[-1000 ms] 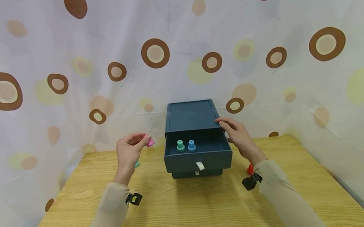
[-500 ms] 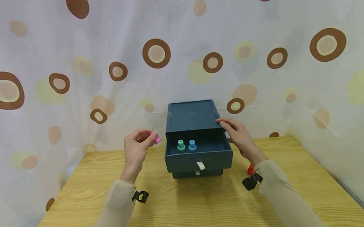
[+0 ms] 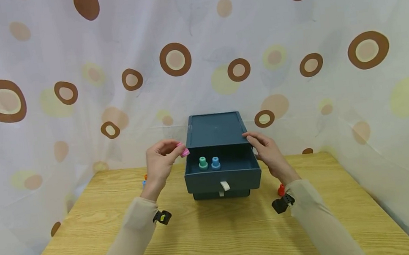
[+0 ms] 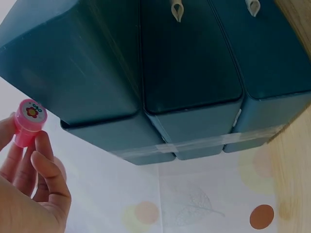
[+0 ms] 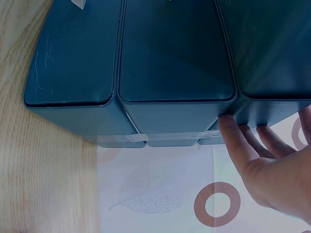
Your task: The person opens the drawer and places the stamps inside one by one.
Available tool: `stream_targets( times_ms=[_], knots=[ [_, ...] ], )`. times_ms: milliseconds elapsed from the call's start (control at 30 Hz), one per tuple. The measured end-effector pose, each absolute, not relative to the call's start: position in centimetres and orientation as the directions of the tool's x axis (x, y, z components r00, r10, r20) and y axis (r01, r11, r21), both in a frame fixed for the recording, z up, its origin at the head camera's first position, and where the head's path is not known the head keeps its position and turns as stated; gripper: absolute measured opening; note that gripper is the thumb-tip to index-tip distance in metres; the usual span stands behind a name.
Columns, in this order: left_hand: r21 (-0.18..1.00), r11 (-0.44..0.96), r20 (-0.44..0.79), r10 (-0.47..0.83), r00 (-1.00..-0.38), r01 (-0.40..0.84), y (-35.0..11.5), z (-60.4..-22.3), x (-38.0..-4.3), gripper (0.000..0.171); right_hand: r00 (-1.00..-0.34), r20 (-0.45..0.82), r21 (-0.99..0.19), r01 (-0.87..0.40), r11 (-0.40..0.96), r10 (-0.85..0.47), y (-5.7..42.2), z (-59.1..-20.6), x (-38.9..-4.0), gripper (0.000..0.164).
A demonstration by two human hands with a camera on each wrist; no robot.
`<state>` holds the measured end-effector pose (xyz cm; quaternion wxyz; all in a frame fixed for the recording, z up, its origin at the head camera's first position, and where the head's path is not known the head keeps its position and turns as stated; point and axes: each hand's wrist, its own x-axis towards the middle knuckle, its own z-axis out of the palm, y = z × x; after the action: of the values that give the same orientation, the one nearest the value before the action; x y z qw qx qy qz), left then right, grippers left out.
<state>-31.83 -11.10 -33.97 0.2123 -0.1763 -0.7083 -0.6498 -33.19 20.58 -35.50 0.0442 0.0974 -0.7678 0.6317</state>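
Observation:
My left hand [image 3: 158,163] pinches a pink toy stamp [image 3: 183,150] between thumb and fingertips, level with the left front corner of the dark blue drawer cabinet [image 3: 215,129]. In the left wrist view, the end of the stamp [image 4: 31,119] carries a flower picture. The top drawer [image 3: 211,182] is pulled out. Inside it, a green stamp [image 3: 203,164] and a blue stamp [image 3: 215,163] stand side by side. With fingers fairly straight, my right hand [image 3: 269,153] rests against the cabinet's right side, index fingertip at the top edge; fingertips [image 5: 226,121] touch its wall.
A red stamp [image 3: 281,190] stands on the wooden table [image 3: 218,236] beside the right wrist. Small orange [image 3: 146,176] and blue pieces [image 3: 144,183] show partly behind the left wrist. A patterned sheet [image 3: 200,30] hangs behind the cabinet.
My left hand has moved right and slightly up, bringing the pink stamp to the cabinet's left edge. The right hand, cabinet and stamps in the drawer have stayed put.

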Motion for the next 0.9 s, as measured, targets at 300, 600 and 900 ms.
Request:
stream_targets(
  times_ms=[300,600,900],
  knots=[
    [0.814,0.095,0.573,0.033,-0.819,0.573,-9.9,-33.0,-31.5,0.020,-0.977,0.192,-0.963,-0.205,0.173,-0.091,20.5,-35.5,-33.3,0.048],
    [0.812,0.057,0.575,0.099,-0.812,0.581,-8.9,-32.6,-31.3,0.016,-0.977,0.188,-0.964,-0.202,0.172,-0.095,20.5,-35.7,-33.4,0.048],
    [0.812,0.068,0.557,0.203,-0.805,0.579,-8.1,-32.2,-31.5,0.021,-0.979,0.185,-0.966,-0.198,0.169,-0.090,20.5,-35.5,-33.2,0.048]
  ],
)
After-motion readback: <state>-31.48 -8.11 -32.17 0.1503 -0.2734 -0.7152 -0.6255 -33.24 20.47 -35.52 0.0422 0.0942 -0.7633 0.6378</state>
